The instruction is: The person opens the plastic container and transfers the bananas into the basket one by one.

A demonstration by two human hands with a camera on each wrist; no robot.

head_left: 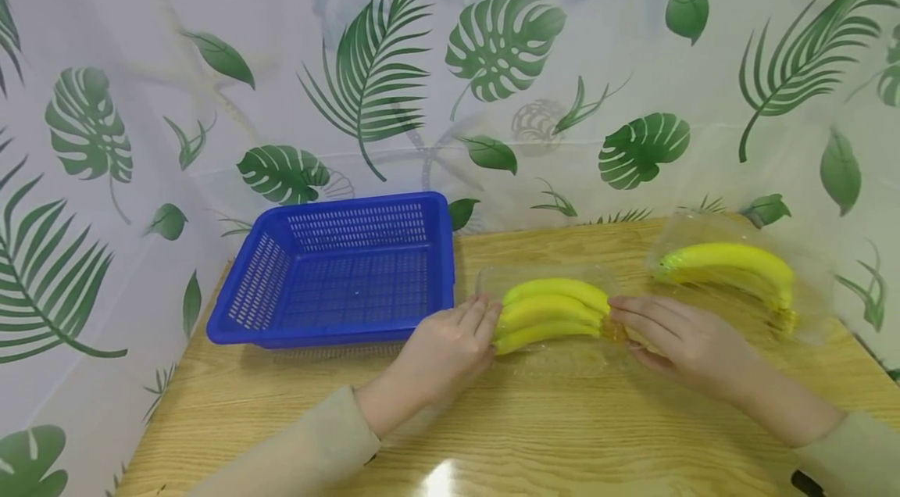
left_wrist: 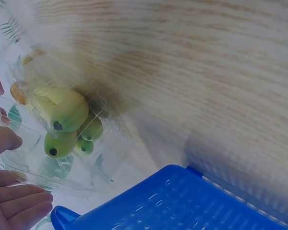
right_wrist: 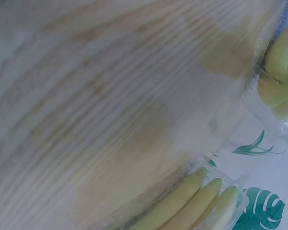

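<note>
A bunch of yellow bananas [head_left: 551,313] lies in a clear plastic box [head_left: 548,356] on the wooden table [head_left: 492,434], just right of a blue slotted basket [head_left: 330,331]. My left hand [head_left: 485,325] grips the box's left end; in the left wrist view the thumb and fingers [left_wrist: 19,206] sit either side of the clear box [left_wrist: 62,167], with the banana tips [left_wrist: 62,129] facing the camera. My right hand [head_left: 619,325] holds the right end by the stems. In the right wrist view this bunch [right_wrist: 283,62] shows at the top right.
A second boxed bunch of bananas [head_left: 731,266] lies at the table's back right, also seen as bananas [right_wrist: 192,206] in the right wrist view. The blue basket [left_wrist: 182,206] holds nothing. A leaf-print curtain [head_left: 492,51] closes off the back and sides.
</note>
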